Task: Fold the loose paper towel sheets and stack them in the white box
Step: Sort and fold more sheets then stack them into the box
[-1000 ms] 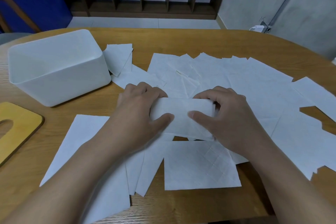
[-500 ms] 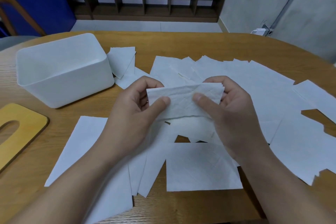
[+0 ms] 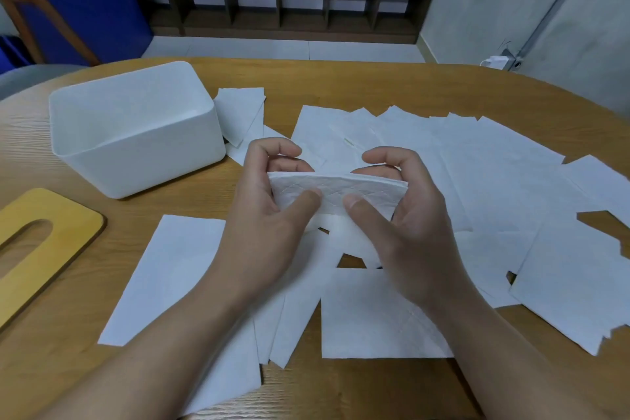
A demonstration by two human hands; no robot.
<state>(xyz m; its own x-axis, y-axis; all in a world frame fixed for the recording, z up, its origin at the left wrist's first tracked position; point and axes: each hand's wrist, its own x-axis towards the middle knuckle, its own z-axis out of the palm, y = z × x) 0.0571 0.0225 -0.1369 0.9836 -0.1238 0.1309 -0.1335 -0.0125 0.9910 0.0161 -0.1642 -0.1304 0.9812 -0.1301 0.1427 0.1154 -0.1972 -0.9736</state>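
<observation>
Showing the folding step in hand, left to right. At the left edge lies a yellow wooden lid [image 3: 37, 242] with an oval slot; above and right of it, in the upper left, stands the white box [image 3: 136, 133], open side up, its inside hidden from this angle. At centre frame, raised above the wooden table [image 3: 341, 85], the left hand [image 3: 269, 211] and right hand [image 3: 405, 215] each pinch one end of a folded paper towel sheet [image 3: 337, 193], thumbs on the near face, fingers curled behind. Loose sheets [image 3: 494, 187] lie flat across the centre and right, overlapping. Judged next: carry the folded piece up and left to the box and lay it flat inside, keeping the fold closed.
</observation>
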